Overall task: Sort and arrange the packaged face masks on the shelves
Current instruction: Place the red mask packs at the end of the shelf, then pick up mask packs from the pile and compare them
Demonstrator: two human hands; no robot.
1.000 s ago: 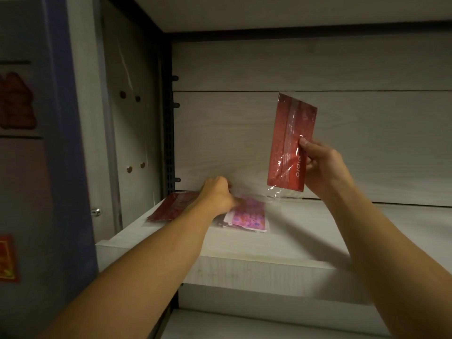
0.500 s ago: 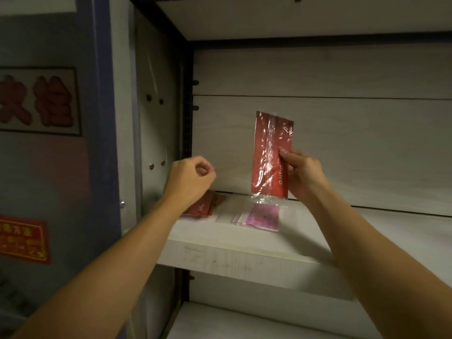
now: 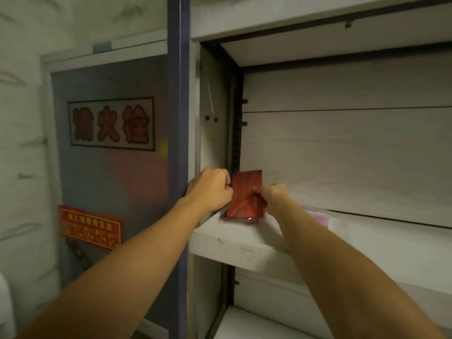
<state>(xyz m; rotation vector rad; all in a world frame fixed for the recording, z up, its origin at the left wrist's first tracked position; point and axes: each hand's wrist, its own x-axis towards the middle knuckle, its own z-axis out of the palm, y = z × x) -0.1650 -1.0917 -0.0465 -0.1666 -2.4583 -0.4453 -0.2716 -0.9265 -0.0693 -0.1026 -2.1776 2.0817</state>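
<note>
The right hand [image 3: 271, 195] pinches the right edge of a red mask packet [image 3: 245, 196], thumb on its front face and the other fingers curled behind it, so the hand is closed on the packet. The left hand [image 3: 211, 189] is drawn into a fist at the packet's left edge, knuckles toward the camera; its fingertips are hidden, and whether they actually grip the packet or only touch it cannot be told. The packet stands nearly upright between the two hands, leaning a little, its lower edge resting on the shelf [image 3: 244, 243] at the far left corner, close against the cabinet's left side panel [image 3: 212, 133] and just in front of the pale back wall. A line of small light lettering runs along its right side near the thumb. Further right on the same shelf, partly hidden behind the right forearm, lies a flat pink mask packet [image 3: 321, 220] in clear wrap, well apart from the red one. To the left of the cabinet is a grey door bearing a sign with red characters [image 3: 111, 123] and, lower down, a red notice [image 3: 90, 227].
</note>
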